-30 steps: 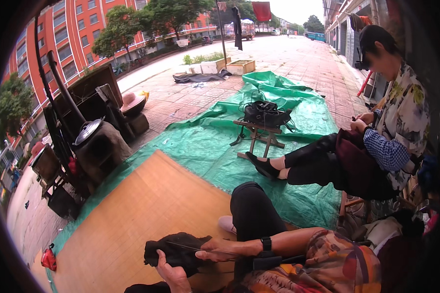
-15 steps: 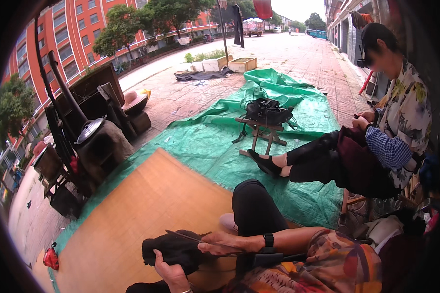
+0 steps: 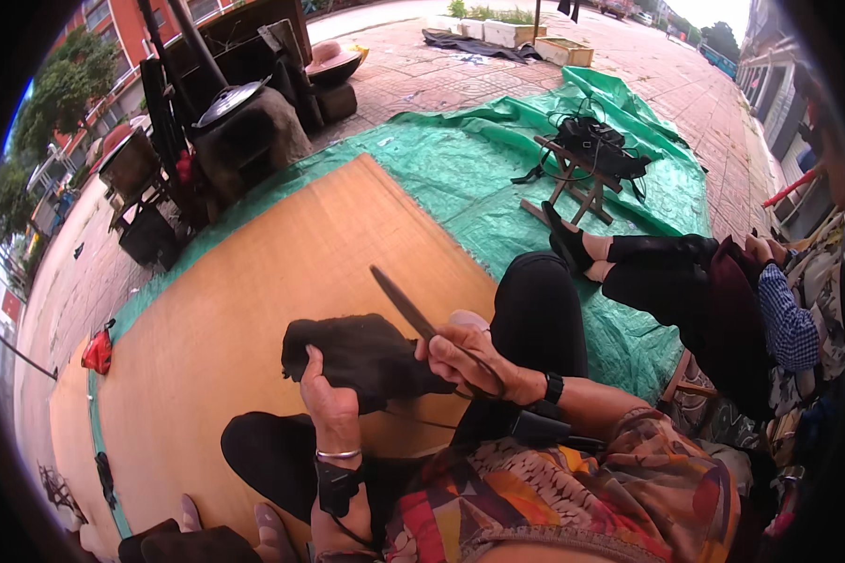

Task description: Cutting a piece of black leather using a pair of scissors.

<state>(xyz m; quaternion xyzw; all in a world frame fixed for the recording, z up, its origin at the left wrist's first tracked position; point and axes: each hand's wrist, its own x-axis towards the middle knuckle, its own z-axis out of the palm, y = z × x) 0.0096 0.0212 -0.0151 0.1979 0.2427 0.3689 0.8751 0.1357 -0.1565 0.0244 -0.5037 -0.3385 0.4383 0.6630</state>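
Observation:
A piece of black cloth (image 3: 361,352) is held over my lap, bunched and hanging in folds. My left hand (image 3: 333,403) grips it from below and the left, thumb pressed on top and the other fingers hidden under it. In my right hand (image 3: 465,355) is a pair of dark metal scissors (image 3: 404,302), the fingers wrapped round the handles. The blades look closed together and point up and away to the left, above the cloth. The right hand is at the cloth's right end; whether it also pinches the cloth I cannot tell.
A wooden board (image 3: 225,310) lies on a green tarp (image 3: 422,159) before me. A small wooden stool (image 3: 582,178) carries a black bag with cords. At right sits another person with a checked sleeve (image 3: 787,319). A sooty stove (image 3: 253,141) stands at far left, a red bag (image 3: 97,352) nearer.
The scissors have swung up from lying across the cloth to pointing up and away. The view has tilted downward, and both hands still hold their things.

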